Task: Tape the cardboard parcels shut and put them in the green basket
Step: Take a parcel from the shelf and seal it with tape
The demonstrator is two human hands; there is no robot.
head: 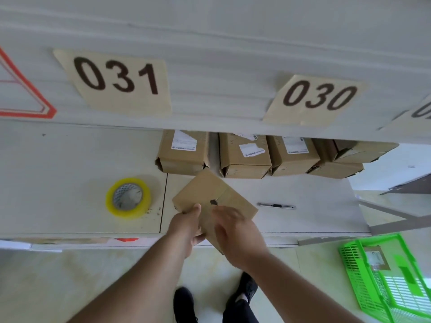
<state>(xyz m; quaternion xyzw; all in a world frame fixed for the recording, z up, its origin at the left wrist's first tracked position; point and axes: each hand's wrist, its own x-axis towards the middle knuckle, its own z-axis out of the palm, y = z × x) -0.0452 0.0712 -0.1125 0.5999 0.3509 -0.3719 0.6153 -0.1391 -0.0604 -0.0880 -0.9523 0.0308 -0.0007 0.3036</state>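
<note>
Gripping the near left edge of a parcel [205, 194], the left hand [186, 227] has its thumb on top and fingers curled beneath, while the right hand [235, 231] lies on the top face with fingers loosely spread, holding nothing. That parcel sits at the front edge of the table [70, 159], partly overhanging it, turned diagonally so one corner points away toward the row of boxes [245, 157] at the back; its long axis seems to run from near right to far left, though the hands hide the near end. A flap seam with a small dark gap shows on top. Doing this well likely means pressing the flaps flat and squaring the parcel before taping. Tape [128, 198] lies to the left, a knife [277, 205] to the right, and the basket [384, 276] stands on the floor, low right, with one parcel inside
</note>
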